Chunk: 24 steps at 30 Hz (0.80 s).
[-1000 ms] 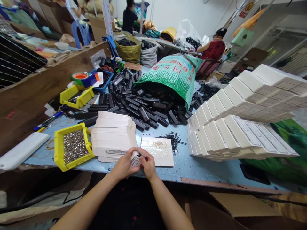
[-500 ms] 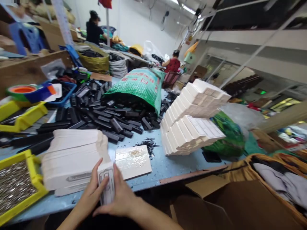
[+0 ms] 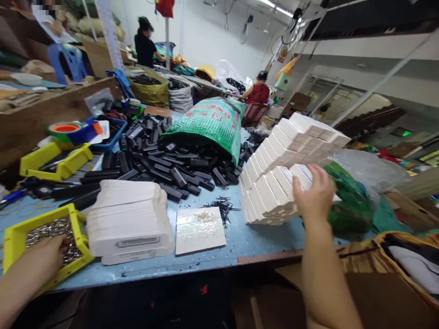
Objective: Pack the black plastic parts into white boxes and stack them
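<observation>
We look down on a light-blue worktable (image 3: 202, 265), with our two bare hands set well apart at opposite sides.

At the far left, our left hand (image 3: 43, 257) reaches over the near side of a yellow bin (image 3: 9, 242), its fingers curled down into small shiny metal pieces (image 3: 51, 229). The fingertips are partly hidden, so we cannot tell whether they pinch any.

On the right, our right hand (image 3: 314, 192) has a white box (image 3: 302, 177) between its thumb and fingers — a partly open grip, spread to the width of the box. That box is at the near right part of a stepped stack of white boxes (image 3: 264, 183), tight beside its neighbours.

Between our hands, just right of the bin, lies a thick pile of flat white cartons (image 3: 128, 219), the front one printed with a long dark outline. Next comes a white board (image 3: 199, 233) with glossy, yellowish patches, and thin black sticks (image 3: 222, 208) scattered at its far right corner.

Behind these, black plastic pieces (image 3: 157, 164) spread out from the mouth of a green sack (image 3: 209, 119). In the background, a person in a red top (image 3: 258, 93) sits near the far wall.
</observation>
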Available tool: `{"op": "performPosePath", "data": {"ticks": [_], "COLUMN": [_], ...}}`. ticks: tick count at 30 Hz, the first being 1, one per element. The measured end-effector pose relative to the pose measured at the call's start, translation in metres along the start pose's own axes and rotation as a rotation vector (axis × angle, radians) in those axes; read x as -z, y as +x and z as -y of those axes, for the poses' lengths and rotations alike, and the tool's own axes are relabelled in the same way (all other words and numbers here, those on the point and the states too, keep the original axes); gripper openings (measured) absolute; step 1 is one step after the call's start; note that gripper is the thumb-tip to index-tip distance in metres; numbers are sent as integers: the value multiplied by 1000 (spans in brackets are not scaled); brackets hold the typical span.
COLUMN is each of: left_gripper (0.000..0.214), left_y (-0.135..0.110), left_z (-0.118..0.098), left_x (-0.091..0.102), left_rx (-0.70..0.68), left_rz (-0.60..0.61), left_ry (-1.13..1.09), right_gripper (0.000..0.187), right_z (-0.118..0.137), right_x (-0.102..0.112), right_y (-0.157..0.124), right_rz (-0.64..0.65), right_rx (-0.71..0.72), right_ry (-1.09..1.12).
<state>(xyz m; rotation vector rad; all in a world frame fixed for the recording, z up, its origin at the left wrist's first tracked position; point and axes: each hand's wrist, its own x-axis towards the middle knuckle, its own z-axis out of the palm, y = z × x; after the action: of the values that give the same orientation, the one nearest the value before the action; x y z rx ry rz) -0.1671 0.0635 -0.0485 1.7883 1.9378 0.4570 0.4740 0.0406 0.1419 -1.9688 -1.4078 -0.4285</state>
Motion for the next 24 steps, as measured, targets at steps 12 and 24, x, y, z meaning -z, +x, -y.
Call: {"op": "performPosePath", "data": {"ticks": [12, 24], "left_gripper": [45, 32], "left_y": [-70, -86], "left_z": [-81, -200], "left_x": [8, -118], "left_rx": [293, 293], "left_rz": [-251, 213], "left_ry": [-408, -1369], "right_gripper": [36, 33], "right_z": [113, 158], "right_x": [-238, -128], "right_y": [-84, -204], "right_rz": [636, 737], "right_rx": [-149, -759], "right_ry": [368, 1592]}}
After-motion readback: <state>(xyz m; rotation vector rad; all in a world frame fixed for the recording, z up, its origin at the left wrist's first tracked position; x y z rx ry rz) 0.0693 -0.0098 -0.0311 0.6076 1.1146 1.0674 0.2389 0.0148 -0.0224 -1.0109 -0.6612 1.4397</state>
